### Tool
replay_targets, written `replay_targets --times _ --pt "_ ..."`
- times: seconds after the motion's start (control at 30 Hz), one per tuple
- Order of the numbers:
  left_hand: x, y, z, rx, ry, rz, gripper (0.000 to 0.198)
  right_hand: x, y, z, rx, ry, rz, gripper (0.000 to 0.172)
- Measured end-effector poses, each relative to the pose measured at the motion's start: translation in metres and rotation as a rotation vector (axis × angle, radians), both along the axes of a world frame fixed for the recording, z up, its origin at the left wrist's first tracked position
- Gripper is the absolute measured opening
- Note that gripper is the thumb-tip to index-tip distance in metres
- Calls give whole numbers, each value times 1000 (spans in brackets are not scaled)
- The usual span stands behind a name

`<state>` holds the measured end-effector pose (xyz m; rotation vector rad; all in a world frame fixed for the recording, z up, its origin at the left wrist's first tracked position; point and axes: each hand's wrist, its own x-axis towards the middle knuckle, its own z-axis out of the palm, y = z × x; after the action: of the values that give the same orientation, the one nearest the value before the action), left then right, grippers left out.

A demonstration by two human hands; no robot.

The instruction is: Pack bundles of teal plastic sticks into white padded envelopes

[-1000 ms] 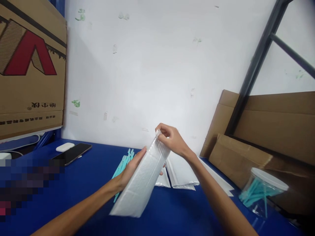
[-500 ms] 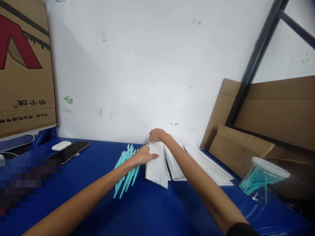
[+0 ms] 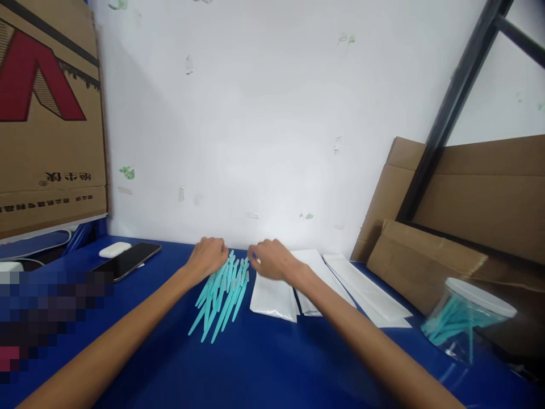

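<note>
Fingers of the left hand (image 3: 208, 258): curled at the far left end of the teal sticks (image 3: 220, 298); whether they grip any cannot be determined. Fingers of the right hand (image 3: 275, 260): bent, over the far end of the leftmost white packets (image 3: 272, 300), fingertips just beside the sticks; any grasp cannot be confirmed. Sticks lie in a loose, overlapping bundle on the blue desk (image 3: 264, 369), between the left hand and the packets. Further right, two more groups of white packets lie flat, the middle one partly covered by the right forearm. Far left: a dark phone (image 3: 135, 258) and a white case (image 3: 114, 250). Right: a clear, white-lidded jar (image 3: 470, 315) containing teal sticks, near folded cardboard (image 3: 419, 255).
</note>
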<state>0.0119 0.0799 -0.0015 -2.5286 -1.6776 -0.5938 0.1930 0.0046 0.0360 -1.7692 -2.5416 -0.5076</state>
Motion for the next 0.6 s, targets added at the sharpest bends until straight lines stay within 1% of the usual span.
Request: replay_targets --times 0.07,0.1,0.2,0.3,0.33,0.4,0.47,0.6 --pt "-14 5 -9 -56 -7 46 38 -11 -19 -9 -16 12 90 27" --pt "-18 6 -14 -92 -6 65 38 -15 -26 -14 -39 14 111 26" --pt "-18 3 -22 -203 3 105 44 -15 -34 -28 -98 39 104 28" --pt "-13 -4 -18 -273 7 133 52 -4 -31 -36 -117 90 94 33" --pt "-11 -6 -15 -291 7 142 52 1 -30 -37 -108 105 92 33" --pt "-11 -8 -8 -331 9 159 53 6 -31 -39 -72 131 89 27" --pt "-13 -9 -3 -384 11 173 53 7 -33 -40 -19 163 114 21" --pt "-18 -7 0 -474 8 163 48 -2 -41 -42 103 219 198 27"
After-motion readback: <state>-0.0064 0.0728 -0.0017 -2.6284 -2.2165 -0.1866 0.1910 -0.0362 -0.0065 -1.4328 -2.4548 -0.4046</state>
